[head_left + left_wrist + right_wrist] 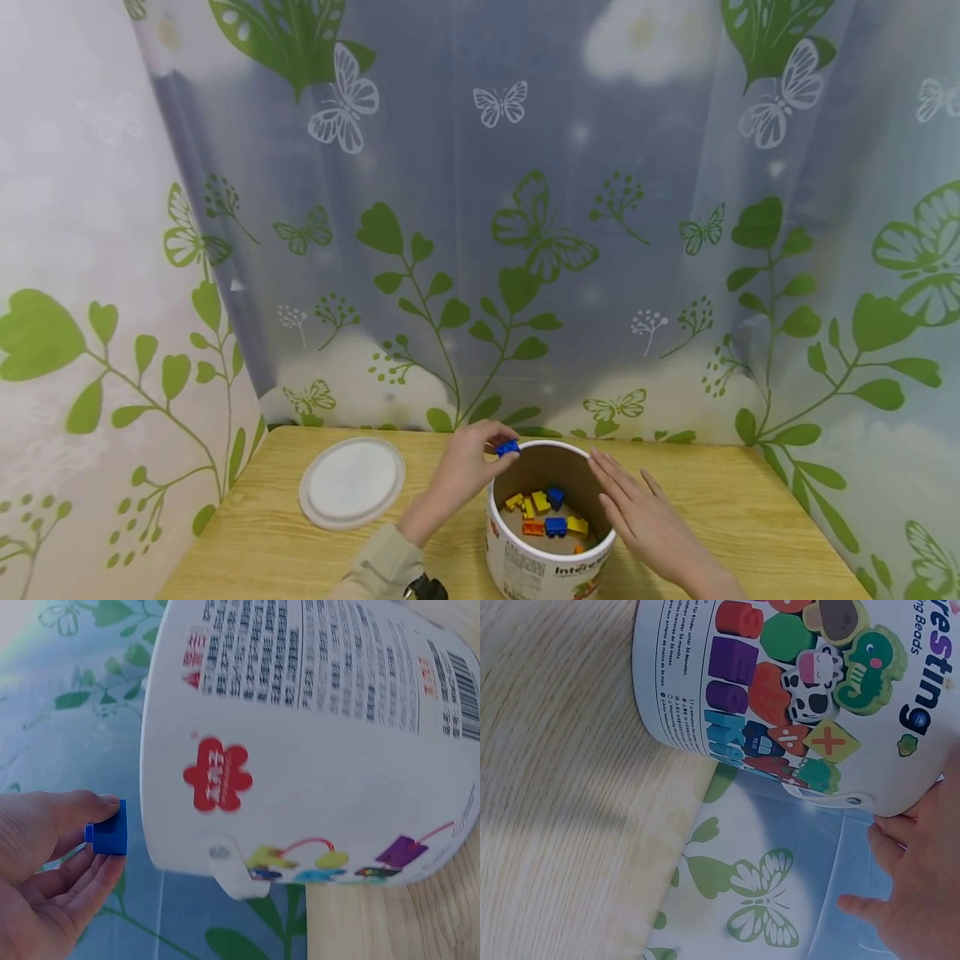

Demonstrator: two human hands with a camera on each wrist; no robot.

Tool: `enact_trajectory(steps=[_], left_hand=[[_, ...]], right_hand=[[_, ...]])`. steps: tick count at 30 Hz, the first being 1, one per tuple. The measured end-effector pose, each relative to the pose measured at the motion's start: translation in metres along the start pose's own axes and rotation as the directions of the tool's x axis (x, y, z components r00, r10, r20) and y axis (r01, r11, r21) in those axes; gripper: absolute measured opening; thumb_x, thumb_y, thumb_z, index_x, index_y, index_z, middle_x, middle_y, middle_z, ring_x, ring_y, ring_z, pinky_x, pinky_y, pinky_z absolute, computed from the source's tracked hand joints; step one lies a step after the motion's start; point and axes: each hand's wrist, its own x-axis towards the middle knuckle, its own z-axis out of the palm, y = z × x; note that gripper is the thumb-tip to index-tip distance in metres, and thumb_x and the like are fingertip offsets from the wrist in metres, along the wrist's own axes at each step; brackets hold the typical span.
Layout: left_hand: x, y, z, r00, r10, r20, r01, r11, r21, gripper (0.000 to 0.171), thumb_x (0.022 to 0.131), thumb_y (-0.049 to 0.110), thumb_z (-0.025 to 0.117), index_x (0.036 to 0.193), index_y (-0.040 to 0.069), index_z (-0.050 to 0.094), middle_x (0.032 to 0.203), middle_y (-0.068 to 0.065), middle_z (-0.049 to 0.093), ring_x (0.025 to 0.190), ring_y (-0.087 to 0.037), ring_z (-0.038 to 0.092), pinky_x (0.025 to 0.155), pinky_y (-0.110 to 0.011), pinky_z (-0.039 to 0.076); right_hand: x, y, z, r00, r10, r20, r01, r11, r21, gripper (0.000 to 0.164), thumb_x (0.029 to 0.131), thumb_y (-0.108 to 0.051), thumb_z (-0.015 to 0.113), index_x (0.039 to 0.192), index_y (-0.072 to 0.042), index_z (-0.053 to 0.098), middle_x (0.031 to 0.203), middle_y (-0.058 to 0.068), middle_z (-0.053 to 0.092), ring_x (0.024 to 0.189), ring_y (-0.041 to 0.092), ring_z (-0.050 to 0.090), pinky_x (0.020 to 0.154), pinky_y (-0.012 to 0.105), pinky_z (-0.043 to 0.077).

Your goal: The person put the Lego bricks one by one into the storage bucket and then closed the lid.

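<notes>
A white printed bucket point(551, 567) stands on the table with several building blocks on its floor, among them a blue block point(556, 527), a yellow block point(541, 502) and an orange block point(532, 528). My left hand point(468, 467) pinches another blue block point(111, 831) between thumb and fingers, at the bucket's left rim. In the left wrist view that block is beside the bucket's wall, near its mouth. My right hand point(651, 521) lies along the right rim with its fingers extended, touching the bucket; the right wrist view shows its fingers against the outer wall.
A round white lid point(352, 482) lies on the wooden table point(285, 550) to the left of the bucket. Behind the table's far edge hangs a curtain point(480, 333) with leaves and butterflies. The bucket's white handle point(238, 876) hangs at its side.
</notes>
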Motion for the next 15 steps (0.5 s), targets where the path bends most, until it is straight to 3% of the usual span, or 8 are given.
enact_trajectory(steps=[6,15], left_hand=[[0.002,0.009,0.01,0.999,0.02,0.04,-0.02,1.0,-0.005,0.017,0.088,0.008,0.079,0.105,0.004,0.074,0.096,-0.006,0.07,0.084,-0.015,0.069,0.073,-0.027,0.061],[0.004,0.017,0.027,0.989,0.015,0.149,-0.026,0.997,0.07,0.015,0.09,0.015,0.079,0.104,0.011,0.075,0.096,0.001,0.071,0.078,-0.001,0.062,0.068,-0.013,0.051]], right_hand=[[0.0,0.0,-0.001,1.0,0.007,-0.002,-0.007,1.0,-0.005,0.051,0.108,-0.026,0.048,0.157,-0.014,0.039,0.16,0.005,0.04,0.145,0.027,0.04,0.114,0.066,0.03],[0.001,0.001,0.0,0.999,0.02,0.026,-0.02,1.0,0.01,0.052,0.109,-0.027,0.047,0.158,-0.016,0.037,0.161,0.003,0.039,0.145,0.027,0.04,0.114,0.066,0.03]])
